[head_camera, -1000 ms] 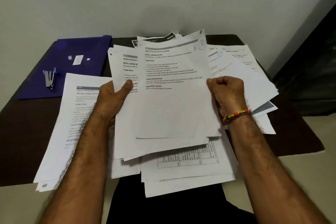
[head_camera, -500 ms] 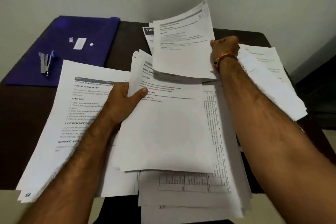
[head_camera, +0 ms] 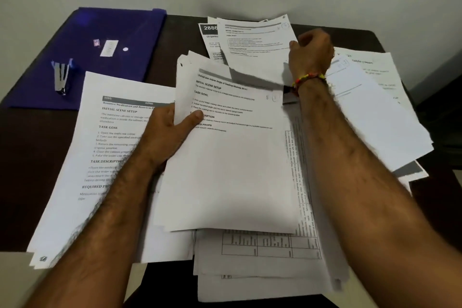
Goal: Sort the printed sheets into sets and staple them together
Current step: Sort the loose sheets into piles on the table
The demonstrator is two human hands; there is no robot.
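My left hand (head_camera: 170, 130) grips the left edge of a stack of printed sheets (head_camera: 230, 170), thumb on the top page, near the middle of the table. My right hand (head_camera: 310, 55), with a beaded bracelet at the wrist, reaches to the far side and pinches the right edge of a single sheet (head_camera: 255, 42). That sheet lies low over a far pile whose lower page reads "2886" (head_camera: 208, 30). A silver stapler (head_camera: 61, 77) rests on a blue folder (head_camera: 125, 32) at the far left, away from both hands.
A pile of sheets (head_camera: 105, 157) lies left of my left arm. Another pile (head_camera: 375, 107) spreads to the right. Sheets with printed grids (head_camera: 270, 257) overhang the dark table's (head_camera: 30, 157) near edge. A white wall stands right behind the table.
My right hand has taken the top sheet off the held stack and carried it away to the far pile, lowering it there. The left hand has lowered the stack toward the table.
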